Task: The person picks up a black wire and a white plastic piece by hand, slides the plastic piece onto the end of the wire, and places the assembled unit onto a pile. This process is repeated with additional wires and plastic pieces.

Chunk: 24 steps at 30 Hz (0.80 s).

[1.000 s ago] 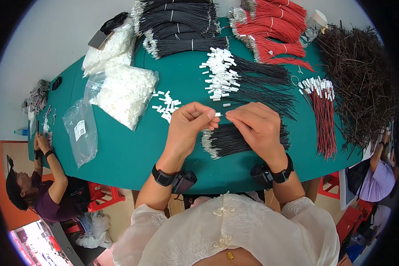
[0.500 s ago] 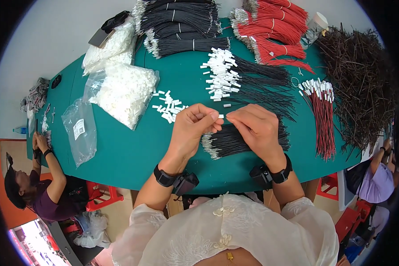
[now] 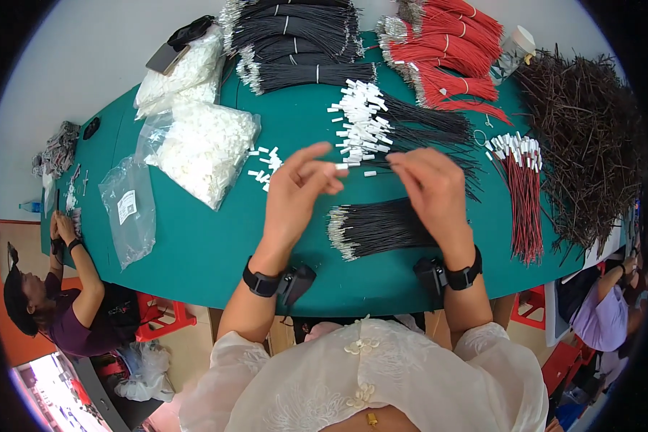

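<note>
My left hand (image 3: 295,194) pinches a small white connector (image 3: 342,166) at its fingertips, the index finger lifted. My right hand (image 3: 428,189) pinches a thin black wire (image 3: 379,167) whose end points at that connector. The two hands are a short gap apart above the green table (image 3: 194,252). Under my right palm lies a bundle of bare-ended black wires (image 3: 374,229). Just beyond the hands lies a pile of black wires fitted with white connectors (image 3: 367,119). Loose white connectors (image 3: 263,162) lie left of my left hand.
Clear bags of white connectors (image 3: 205,147) and an empty bag (image 3: 126,209) lie on the left. Black wire bundles (image 3: 302,36), red bundles (image 3: 446,54), red wires with connectors (image 3: 524,191) and a brown wire heap (image 3: 590,137) fill the back and right. A person (image 3: 57,302) sits left.
My hands were close together at a white connector; they have drawn a little apart and shifted away from me, and my left index finger has lifted.
</note>
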Each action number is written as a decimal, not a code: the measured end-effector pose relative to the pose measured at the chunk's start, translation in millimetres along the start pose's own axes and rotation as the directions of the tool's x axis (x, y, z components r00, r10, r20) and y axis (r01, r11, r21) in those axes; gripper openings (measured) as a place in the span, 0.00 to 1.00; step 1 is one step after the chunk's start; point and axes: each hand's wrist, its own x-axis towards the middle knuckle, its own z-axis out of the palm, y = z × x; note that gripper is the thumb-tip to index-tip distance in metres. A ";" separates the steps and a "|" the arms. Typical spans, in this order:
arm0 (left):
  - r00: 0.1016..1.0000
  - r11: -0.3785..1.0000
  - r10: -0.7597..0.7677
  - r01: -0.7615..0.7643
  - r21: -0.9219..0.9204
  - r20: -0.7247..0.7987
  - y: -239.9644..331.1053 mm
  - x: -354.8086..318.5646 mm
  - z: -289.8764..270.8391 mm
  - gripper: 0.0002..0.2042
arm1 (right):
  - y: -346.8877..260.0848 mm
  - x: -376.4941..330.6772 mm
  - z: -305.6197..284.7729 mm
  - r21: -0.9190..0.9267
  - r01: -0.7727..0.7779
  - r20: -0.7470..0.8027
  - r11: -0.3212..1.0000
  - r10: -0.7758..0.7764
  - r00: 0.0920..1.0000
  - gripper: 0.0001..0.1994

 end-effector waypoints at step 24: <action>0.963 0.689 0.267 -0.206 0.695 0.021 11.2 3.6 -20.0 0.07 | -4.9 -17.4 16.5 0.280 -0.061 0.425 0.958 -0.066 0.903 0.05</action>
